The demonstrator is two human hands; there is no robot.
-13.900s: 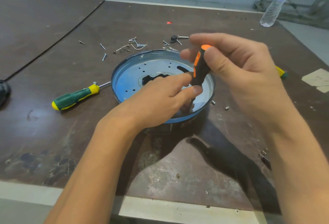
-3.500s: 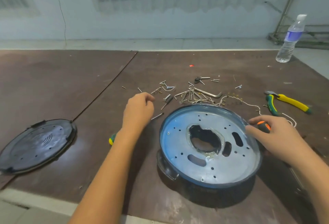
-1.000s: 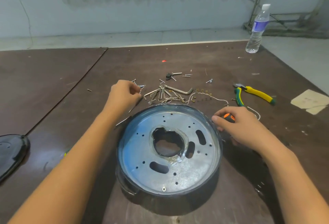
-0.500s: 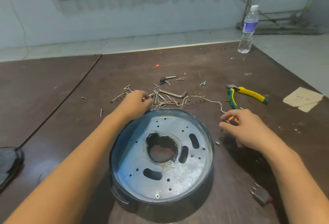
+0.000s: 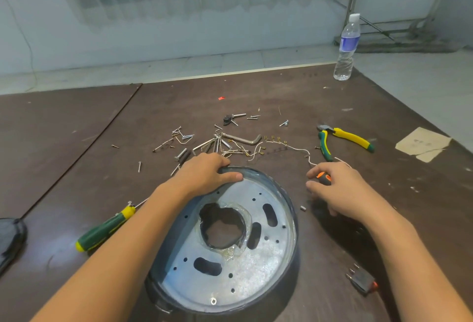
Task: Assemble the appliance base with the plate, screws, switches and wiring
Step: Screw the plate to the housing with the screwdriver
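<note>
Plate [image 5: 256, 265] is seated inside the base [image 5: 271, 180], which stands mid-counter [image 5: 76, 180] directly in front of you. One screw [image 5: 213, 301] shows at the plate's near edge. The other small holes look open, so fastening is probably barely begun. Switch [image 5: 362, 280] lies loose on the counter to the near right, not fitted. Your left hand [image 5: 204, 174] grips the base's far rim, thumb inside. Your right hand [image 5: 343, 191] curls round the orange driver [image 5: 324, 178], just beside the base. Beyond the hands are loose screws [image 5: 183, 137] and wiring [image 5: 294, 148], unconnected. Bottle [image 5: 346, 47] has a blue label, its text unreadable. No brand is legible anywhere.
</note>
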